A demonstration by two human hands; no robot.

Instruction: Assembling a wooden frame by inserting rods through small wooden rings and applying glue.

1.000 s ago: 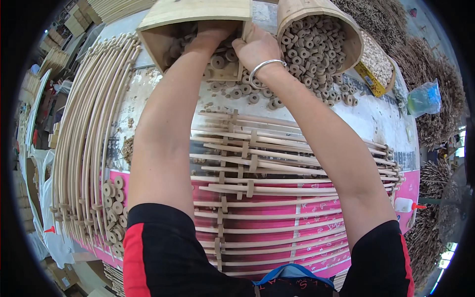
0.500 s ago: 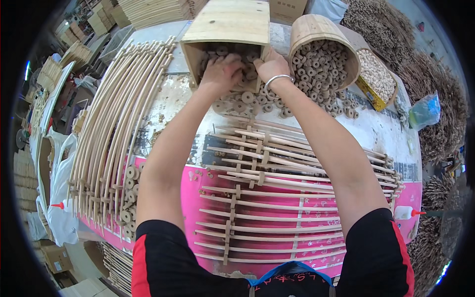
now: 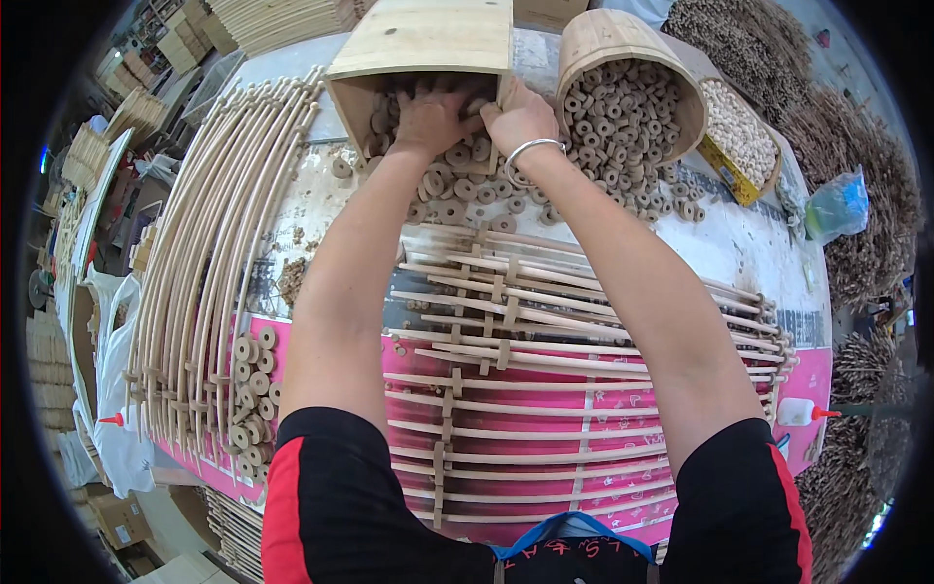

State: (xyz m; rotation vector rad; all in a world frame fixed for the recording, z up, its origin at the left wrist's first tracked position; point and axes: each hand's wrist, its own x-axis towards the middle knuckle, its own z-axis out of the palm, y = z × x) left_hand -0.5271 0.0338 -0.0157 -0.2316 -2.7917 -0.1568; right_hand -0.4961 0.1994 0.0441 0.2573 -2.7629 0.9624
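My left hand [image 3: 428,115] reaches into the mouth of a square wooden box [image 3: 428,44] lying on its side, its fingers curled over a heap of small wooden rings [image 3: 457,190] that spill from the box. My right hand [image 3: 520,117], with a silver bangle on the wrist, rests beside it at the box's right edge, also on the rings. Both hands cover rings, and whether either grips any is hidden. Below my arms lies a curved frame of thin wooden rods [image 3: 545,389] joined by short cross pieces.
A round wooden tub [image 3: 593,44] of rings lies tipped at the right. A yellow box of pale beads [image 3: 741,146] sits further right. Long bent rods [image 3: 209,263] line the left side, with more rings [image 3: 251,389] beside them. A glue bottle [image 3: 798,412] stands at the right edge.
Both hands have stayed at the box mouth among the rings. The view has shifted so the box and tub sit lower and closer in the picture.
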